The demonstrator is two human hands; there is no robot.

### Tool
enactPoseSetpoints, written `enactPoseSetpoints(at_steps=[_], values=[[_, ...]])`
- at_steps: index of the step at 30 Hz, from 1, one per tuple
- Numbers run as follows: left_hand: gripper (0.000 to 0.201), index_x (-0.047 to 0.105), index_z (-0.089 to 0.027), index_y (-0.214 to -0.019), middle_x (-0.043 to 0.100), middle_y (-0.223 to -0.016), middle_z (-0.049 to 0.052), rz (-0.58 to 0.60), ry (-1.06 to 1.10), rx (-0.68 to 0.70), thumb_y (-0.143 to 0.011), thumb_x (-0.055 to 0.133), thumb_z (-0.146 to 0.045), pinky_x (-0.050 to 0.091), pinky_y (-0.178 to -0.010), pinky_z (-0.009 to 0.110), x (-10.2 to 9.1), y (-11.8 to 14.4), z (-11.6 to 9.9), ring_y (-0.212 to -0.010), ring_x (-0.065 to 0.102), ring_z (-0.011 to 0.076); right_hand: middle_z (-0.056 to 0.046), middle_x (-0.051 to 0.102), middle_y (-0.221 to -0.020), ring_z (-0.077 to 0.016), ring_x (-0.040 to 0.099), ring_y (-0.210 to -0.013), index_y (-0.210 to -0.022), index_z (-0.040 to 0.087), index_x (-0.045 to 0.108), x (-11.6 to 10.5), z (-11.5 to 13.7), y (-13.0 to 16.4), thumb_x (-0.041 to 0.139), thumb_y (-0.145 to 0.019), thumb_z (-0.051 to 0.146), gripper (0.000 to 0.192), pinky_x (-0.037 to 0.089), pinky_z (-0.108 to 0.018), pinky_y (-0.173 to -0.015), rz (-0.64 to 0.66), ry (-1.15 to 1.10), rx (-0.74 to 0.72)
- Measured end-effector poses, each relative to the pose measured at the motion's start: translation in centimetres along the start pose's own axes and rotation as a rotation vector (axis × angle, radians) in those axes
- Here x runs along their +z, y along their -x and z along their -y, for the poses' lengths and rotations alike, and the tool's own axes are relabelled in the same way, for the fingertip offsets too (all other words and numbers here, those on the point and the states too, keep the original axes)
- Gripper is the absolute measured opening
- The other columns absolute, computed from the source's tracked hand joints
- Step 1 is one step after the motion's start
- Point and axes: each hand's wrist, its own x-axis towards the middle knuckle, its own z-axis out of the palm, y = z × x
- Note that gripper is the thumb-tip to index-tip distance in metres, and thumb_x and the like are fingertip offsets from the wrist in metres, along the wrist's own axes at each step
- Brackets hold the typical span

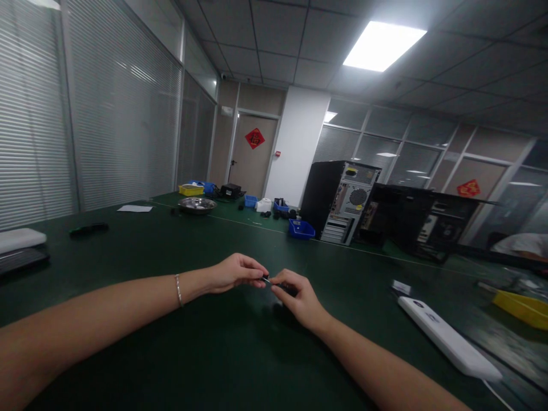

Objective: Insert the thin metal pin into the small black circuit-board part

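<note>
In the head view, a small dark part [266, 279] is pinched between the fingertips of both hands at the centre of the frame, just above the green table [171, 245]; what kind of part it is cannot be told. The left hand [233, 272] is closed on it from the left, thumb and fingers drawn together, and a thin bracelet [178, 290] is worn at that wrist. The right hand [298, 297] is curled and grips the same part from the right. A long white case [447, 337] is seen lying at the lower right, well apart from the hands. A blue bin [301, 229] and an upright computer tower [340, 200] are found right of centre, a metal bowl [197, 205] further left
</note>
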Motion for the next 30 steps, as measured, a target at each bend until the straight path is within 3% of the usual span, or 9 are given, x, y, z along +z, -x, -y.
enactPoseSetpoints(at_steps=[6, 13, 17, 21, 25, 30], values=[[0.033, 0.065, -0.008, -0.096, 0.069, -0.095, 0.012, 0.016, 0.024, 0.006, -0.07, 0.073, -0.026, 0.049, -0.083, 0.029, 0.2, 0.0, -0.1, -0.081, 0.066, 0.0151, -0.004, 0.063, -0.082, -0.0167, 0.056, -0.073, -0.091, 0.019, 0.068, 0.2, 0.3, -0.1, 0.057, -0.086, 0.027, 0.015, 0.043, -0.028, -0.066, -0.021, 0.011, 0.005], [0.04, 0.048, -0.013, -0.097, 0.067, -0.088, 0.008, -0.096, 0.113, 0.077, -0.069, 0.075, -0.021, 0.049, -0.085, 0.038, -0.1, -0.5, 0.1, -0.083, 0.068, 0.02, -0.003, 0.063, -0.08, -0.0156, 0.054, -0.07, -0.094, 0.019, 0.069, 0.4, -0.6, -0.2, 0.057, -0.085, 0.025, 0.016, 0.04, -0.026, -0.062, -0.087, 0.018, 0.032], [0.038, 0.047, -0.014, -0.093, 0.065, -0.088, 0.006, -0.129, 0.089, 0.077, -0.068, 0.075, -0.019, 0.046, -0.091, 0.041, -0.9, -0.9, 0.4, -0.09, 0.066, 0.0214, -0.003, 0.063, -0.081, -0.0158, 0.055, -0.071, -0.093, 0.019, 0.069, 0.3, -0.6, -0.1, 0.057, -0.085, 0.025, 0.015, 0.04, -0.027, -0.063, -0.1, 0.028, 0.042], [0.032, 0.054, -0.013, -0.092, 0.066, -0.095, 0.008, -0.151, -0.164, 0.122, -0.068, 0.074, -0.022, 0.046, -0.088, 0.038, -1.2, -1.2, 0.7, -0.092, 0.063, 0.0202, -0.003, 0.064, -0.082, -0.0163, 0.055, -0.072, -0.093, 0.02, 0.069, 0.1, -0.4, -0.1, 0.056, -0.085, 0.025, 0.016, 0.041, -0.027, -0.064, -0.092, 0.036, 0.048], [0.031, 0.061, -0.013, -0.103, 0.066, -0.1, 0.008, -0.059, -0.477, 0.189, -0.077, 0.064, -0.029, 0.044, -0.085, 0.033, -0.9, -1.0, 0.5, -0.094, 0.06, 0.0201, -0.004, 0.064, -0.083, -0.0168, 0.055, -0.073, -0.096, 0.02, 0.069, 0.0, -0.5, -0.1, 0.055, -0.086, 0.026, 0.018, 0.041, -0.028, -0.065, -0.093, 0.042, 0.045], [0.037, 0.055, -0.02, -0.122, 0.063, -0.111, 0.007, -0.048, -0.93, 0.372, -0.087, 0.051, -0.031, 0.043, -0.082, 0.03, -0.2, -0.1, 0.0, -0.095, 0.058, 0.0195, -0.004, 0.064, -0.084, -0.0166, 0.055, -0.073, -0.095, 0.02, 0.068, 0.1, -1.2, -0.1, 0.055, -0.086, 0.025, 0.016, 0.041, -0.028, -0.065, -0.101, 0.053, 0.065]])
